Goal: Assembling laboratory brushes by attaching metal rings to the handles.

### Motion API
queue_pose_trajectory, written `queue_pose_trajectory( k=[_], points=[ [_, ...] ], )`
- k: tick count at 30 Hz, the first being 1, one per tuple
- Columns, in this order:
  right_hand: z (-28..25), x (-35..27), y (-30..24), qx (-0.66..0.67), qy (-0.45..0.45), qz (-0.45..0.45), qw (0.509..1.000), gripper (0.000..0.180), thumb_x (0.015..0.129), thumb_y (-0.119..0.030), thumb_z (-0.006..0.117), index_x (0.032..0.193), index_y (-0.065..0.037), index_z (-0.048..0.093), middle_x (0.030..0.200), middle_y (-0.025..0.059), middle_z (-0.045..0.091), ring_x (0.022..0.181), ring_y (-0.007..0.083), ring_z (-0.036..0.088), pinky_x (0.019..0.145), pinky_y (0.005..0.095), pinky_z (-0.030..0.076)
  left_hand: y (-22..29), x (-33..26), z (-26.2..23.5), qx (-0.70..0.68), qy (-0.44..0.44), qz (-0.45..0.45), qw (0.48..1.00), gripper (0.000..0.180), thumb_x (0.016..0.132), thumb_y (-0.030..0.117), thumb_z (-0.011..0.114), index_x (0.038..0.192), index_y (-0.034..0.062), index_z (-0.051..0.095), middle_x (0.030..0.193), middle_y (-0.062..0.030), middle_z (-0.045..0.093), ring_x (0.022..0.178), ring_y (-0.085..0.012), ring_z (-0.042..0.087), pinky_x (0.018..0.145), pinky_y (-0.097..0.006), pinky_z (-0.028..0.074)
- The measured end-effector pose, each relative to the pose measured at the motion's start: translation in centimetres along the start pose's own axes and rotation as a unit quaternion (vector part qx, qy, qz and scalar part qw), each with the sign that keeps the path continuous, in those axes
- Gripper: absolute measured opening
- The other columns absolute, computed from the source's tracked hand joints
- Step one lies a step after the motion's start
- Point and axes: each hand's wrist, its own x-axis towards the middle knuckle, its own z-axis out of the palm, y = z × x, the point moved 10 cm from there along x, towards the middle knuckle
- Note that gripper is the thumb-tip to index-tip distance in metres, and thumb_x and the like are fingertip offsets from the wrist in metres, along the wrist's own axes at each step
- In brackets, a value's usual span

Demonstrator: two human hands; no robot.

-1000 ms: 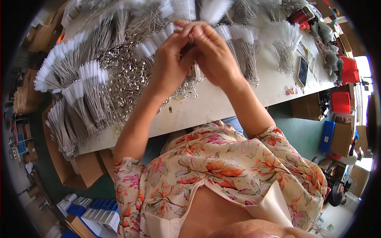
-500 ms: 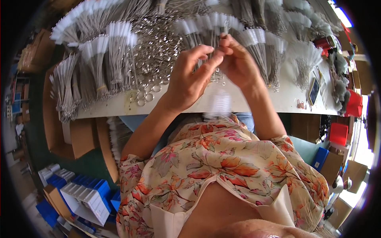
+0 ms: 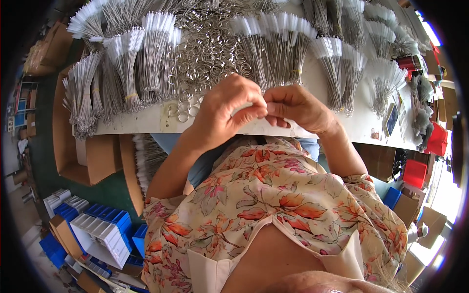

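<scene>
My left hand (image 3: 228, 110) and my right hand (image 3: 299, 111) meet above the front edge of the table. The fingers of both are closed in a pinch, tips touching. Whatever lies between them is too small or hidden to make out. Just beyond my left hand spreads a heap of shiny metal rings (image 3: 207, 53), with a few loose rings (image 3: 183, 111) beside my wrist. Behind my right hand stand bundled thin wire brushes (image 3: 273, 46) with white bristle heads pointing away and wire stems toward me.
More bundles of brushes (image 3: 124, 63) fill the white table (image 3: 117, 128) at left, others (image 3: 337, 68) at right. A phone (image 3: 391, 119) lies near the right edge. Below left are an open cardboard box (image 3: 93, 163) and blue and white bins (image 3: 100, 234); a red stool-like object (image 3: 415, 174) is at right.
Both hands have come down and nearer to me, and my right fingers have left the brush heads. The blurred white brush head that hung below my hands is no longer visible. The view has shifted slightly.
</scene>
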Motion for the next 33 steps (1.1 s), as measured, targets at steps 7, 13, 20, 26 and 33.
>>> queue_pose_trajectory(
  k=[7,13,20,26,33],
  points=[
    [-4.8,-4.0,1.0,-0.461,0.120,-0.046,0.878,0.010,0.081,-0.010,0.057,0.085,-0.002,0.061,0.071,0.0057,0.061,0.058,0.0185,0.059,0.052,0.0319,0.045,-7.9,1.0,-3.5,0.149,0.063,-0.163,0.973,0.013,0.078,0.016,0.065,0.083,0.0057,0.060,0.074,-0.0074,0.061,0.065,-0.0201,0.059,0.058,-0.030,0.047],
    [-4.2,-4.7,3.0,-0.595,0.190,-0.046,0.780,0.009,0.079,-0.010,0.059,0.078,-0.001,0.063,0.071,0.0087,0.062,0.061,0.0226,0.061,0.056,0.0345,0.047,-15.1,0.2,-5.4,0.353,0.000,-0.220,0.909,0.017,0.077,0.021,0.066,0.075,0.0058,0.059,0.071,-0.0077,0.060,0.066,-0.0243,0.059,0.058,-0.035,0.046],
    [-5.3,0.0,-2.7,-0.148,0.243,-0.150,0.947,0.018,0.086,-0.015,0.058,0.091,0.001,0.063,0.080,0.0028,0.061,0.064,0.0055,0.053,0.054,0.0229,0.043,-10.4,0.6,-6.7,0.182,0.145,-0.219,0.948,0.010,0.083,0.013,0.061,0.084,0.0029,0.061,0.070,-0.0050,0.059,0.057,-0.0105,0.051,0.053,-0.025,0.041],
    [-3.5,1.9,-6.7,0.004,0.214,-0.208,0.955,0.013,0.082,-0.012,0.062,0.089,-0.001,0.064,0.082,0.0065,0.059,0.069,0.0078,0.056,0.056,0.0235,0.045,-6.7,0.8,-3.6,-0.264,0.207,-0.234,0.913,0.011,0.087,0.012,0.057,0.087,0.0015,0.058,0.071,-0.0027,0.058,0.058,-0.0072,0.049,0.053,-0.019,0.039],
    [0.1,-2.0,-11.0,-0.272,0.298,-0.458,0.792,0.007,0.070,-0.005,0.067,0.077,-0.004,0.064,0.084,0.0044,0.061,0.064,0.0173,0.061,0.054,0.0241,0.049,-4.4,0.6,-4.5,-0.326,0.200,-0.218,0.898,0.016,0.083,0.007,0.061,0.096,-0.0012,0.060,0.085,-0.0079,0.063,0.072,-0.0090,0.058,0.060,-0.019,0.049]
  ],
)
